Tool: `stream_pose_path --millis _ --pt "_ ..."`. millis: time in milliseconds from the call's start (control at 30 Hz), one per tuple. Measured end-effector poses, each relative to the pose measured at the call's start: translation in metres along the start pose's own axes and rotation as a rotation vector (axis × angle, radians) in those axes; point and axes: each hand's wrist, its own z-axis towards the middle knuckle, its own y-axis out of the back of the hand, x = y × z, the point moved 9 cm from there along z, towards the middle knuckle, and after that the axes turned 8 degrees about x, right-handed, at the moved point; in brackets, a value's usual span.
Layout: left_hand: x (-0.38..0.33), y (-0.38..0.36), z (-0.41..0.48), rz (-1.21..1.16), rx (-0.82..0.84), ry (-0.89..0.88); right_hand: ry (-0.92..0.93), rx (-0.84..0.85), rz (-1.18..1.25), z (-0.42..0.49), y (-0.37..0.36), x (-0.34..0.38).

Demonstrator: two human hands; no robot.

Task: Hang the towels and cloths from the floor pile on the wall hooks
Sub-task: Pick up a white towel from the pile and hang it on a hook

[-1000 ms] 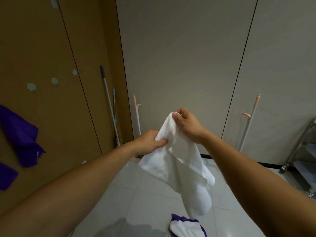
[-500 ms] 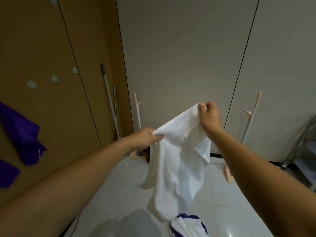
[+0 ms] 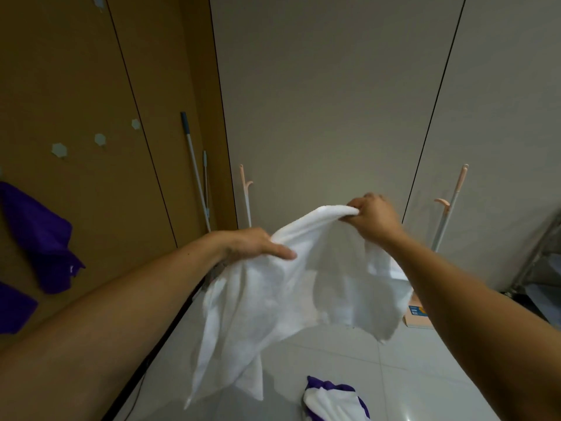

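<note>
Both hands up at frame centre, white towel (image 3: 288,299) stretched between them, clear of the floor (image 3: 425,375).
Left hand (image 3: 258,246): grip closed on the towel's top edge at 9 o'clock of the towel, thumb lying along the top, fingers hidden under the fabric.
Right hand (image 3: 375,218): grip pinched tight on a bunched bit of the same edge at 1 o'clock, slightly higher than the left. Some motion blur on the knuckles.
Rest of the towel hangs loose below both hands, lowest corner toward 7 o'clock.
Floor pile (image 3: 332,401) at 6 o'clock: white and purple cloth bunched together, apart from the held towel.
Wall hooks (image 3: 59,150) at 9–10 o'clock on the brown wall (image 3: 76,86); three bare hooks in a rising row.
Purple cloth (image 3: 42,238) hangs on that wall at 9 o'clock, second purple cloth (image 3: 13,308) just below it at the frame edge.
Two mop poles (image 3: 194,165) lean in the corner at 11 o'clock.
</note>
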Motion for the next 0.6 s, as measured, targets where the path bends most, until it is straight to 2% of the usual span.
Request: stream_pose_path --millis 67,133,233,333,500,600 --pt "0.004 -0.022 -0.002 -0.043 0.167 0.084 0.013 -0.183 -0.066 -0.002 0.009 0.017" --pt "-0.001 -0.033 -0.006 -0.182 0.222 0.048 -0.059 -0.186 0.042 0.0 0.005 0.023" --pt "-0.024 -0.036 -0.014 -0.528 0.298 -0.183 -0.107 -0.002 0.379 0.007 -0.021 0.027" --pt "-0.037 -0.017 -0.018 -0.824 0.227 -0.363 -0.184 0.209 0.726 -0.004 -0.055 0.024" --pt "-0.039 0.014 -0.015 -0.966 -0.003 -0.464 -0.294 0.52 0.648 -0.03 -0.106 0.01" --pt "-0.035 0.021 -0.014 -1.009 -0.086 -0.456 -0.344 0.769 0.869 -0.052 -0.134 0.007"
